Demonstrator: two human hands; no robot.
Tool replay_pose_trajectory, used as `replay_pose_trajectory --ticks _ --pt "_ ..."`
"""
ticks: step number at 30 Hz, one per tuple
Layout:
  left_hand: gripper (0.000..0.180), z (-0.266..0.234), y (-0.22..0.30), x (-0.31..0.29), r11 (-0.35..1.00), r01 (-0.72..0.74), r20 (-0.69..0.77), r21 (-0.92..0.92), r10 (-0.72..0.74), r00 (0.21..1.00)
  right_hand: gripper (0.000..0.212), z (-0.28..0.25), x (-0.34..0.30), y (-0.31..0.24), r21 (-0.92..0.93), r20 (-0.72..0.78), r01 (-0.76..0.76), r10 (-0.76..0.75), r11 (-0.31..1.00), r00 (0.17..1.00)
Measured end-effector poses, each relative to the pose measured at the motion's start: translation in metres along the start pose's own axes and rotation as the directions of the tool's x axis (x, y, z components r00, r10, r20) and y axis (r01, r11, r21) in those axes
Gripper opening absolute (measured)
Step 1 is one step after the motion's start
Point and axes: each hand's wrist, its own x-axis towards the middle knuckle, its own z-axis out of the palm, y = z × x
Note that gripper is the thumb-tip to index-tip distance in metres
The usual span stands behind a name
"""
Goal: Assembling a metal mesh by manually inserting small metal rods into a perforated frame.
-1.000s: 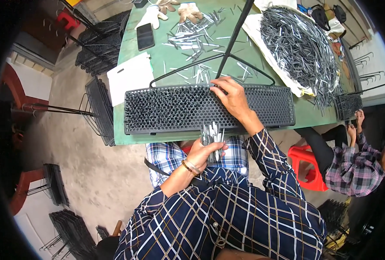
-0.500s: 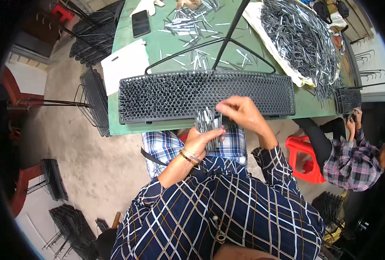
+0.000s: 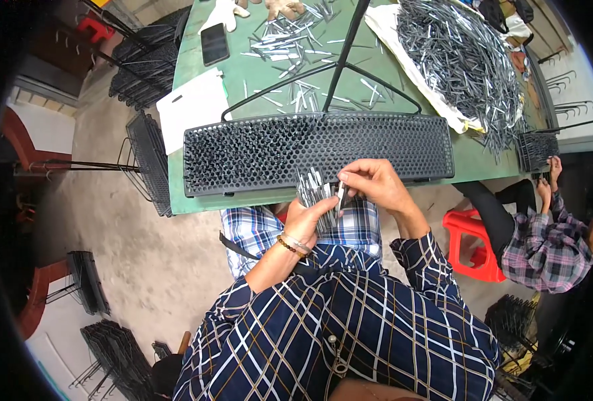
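Note:
In my left hand [image 3: 303, 220] I grip an upright bundle of thin metal pins [image 3: 318, 190], dark grey and silver, over my lap. My right hand [image 3: 380, 187] is just to its right, thumb and forefinger pinched on a single metal pin [image 3: 341, 194] at the bundle's edge. Beyond both hands a long black perforated rack [image 3: 390, 144] lies along the table's near edge, with a wire handle [image 3: 342, 65] rising from its back. Its left half is filled with dark pins standing in the holes; the right half shows open holes.
Loose pins [image 3: 289, 43] are scattered behind the rack on the green table [image 3: 243, 90]. A white sack [image 3: 383, 27] heaped with pins lies at the right. A phone [image 3: 215, 44] and white sheet [image 3: 193, 110] are at left. A person [image 3: 543, 254] works at right by a red stool [image 3: 467, 247].
My right hand has moved slightly down and right, its fingertips now pinching a pin beside the bundle. The left hand keeps its hold. The view has shifted a little.

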Motion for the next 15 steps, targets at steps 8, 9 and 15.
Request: replay_pose_trajectory --ticks 8,9,15 --pt "0.018 -0.003 -0.002 -0.002 0.998 0.065 0.014 -0.025 -0.065 0.998 0.021 -0.015 0.042 -0.031 -0.192 -0.285 0.343 -0.387 0.919 0.877" --pt "0.018 -0.003 -0.001 -0.004 0.998 0.062 0.011 -0.024 -0.062 0.998 0.021 -0.014 0.052 -0.031 -0.189 -0.282 0.345 -0.387 0.919 0.878" --pt "0.021 -0.001 0.001 -0.005 0.997 0.077 0.06 -0.004 -0.076 0.995 0.019 -0.023 0.097 -0.017 -0.428 -0.252 0.42 -0.552 0.8 0.795"
